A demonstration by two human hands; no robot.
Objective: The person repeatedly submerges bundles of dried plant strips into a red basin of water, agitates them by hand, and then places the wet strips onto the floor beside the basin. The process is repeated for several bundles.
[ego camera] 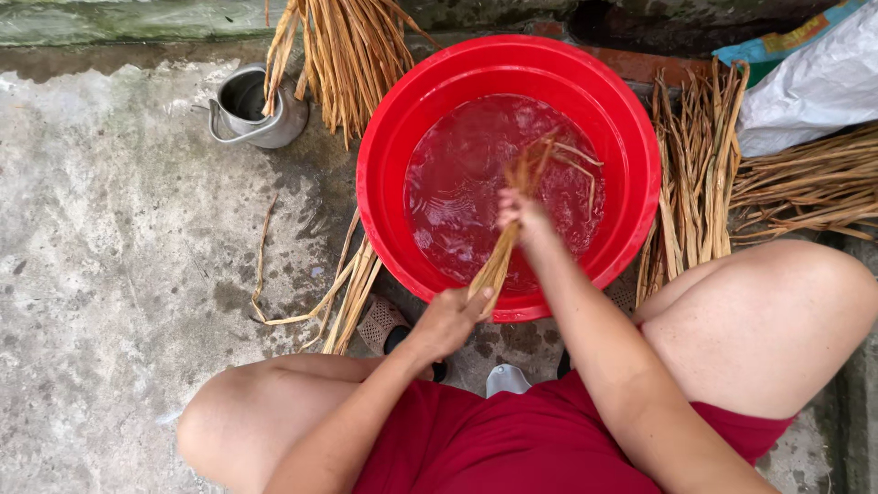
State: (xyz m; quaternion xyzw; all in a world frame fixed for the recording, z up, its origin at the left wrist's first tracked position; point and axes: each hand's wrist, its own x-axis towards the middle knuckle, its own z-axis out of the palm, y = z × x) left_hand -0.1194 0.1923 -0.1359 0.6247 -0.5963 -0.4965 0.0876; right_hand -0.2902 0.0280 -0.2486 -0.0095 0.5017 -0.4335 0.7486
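Observation:
A red plastic basin (393,137) holds water in front of me on the concrete. A thin bundle of dried straw-coloured stalks (540,160) slants from my lap into the water. My left hand (448,320) grips its near end just over the basin's front rim. My right hand (519,212) is closed around the same bundle higher up, above the water, with the loose tips fanning out beyond it. I am squatting, knees on either side.
A dented metal kettle (251,110) stands at the back left. Piles of dried stalks lie behind the basin (343,50), to its right (700,169) and at its lower left (352,288). A white sack (814,82) lies far right.

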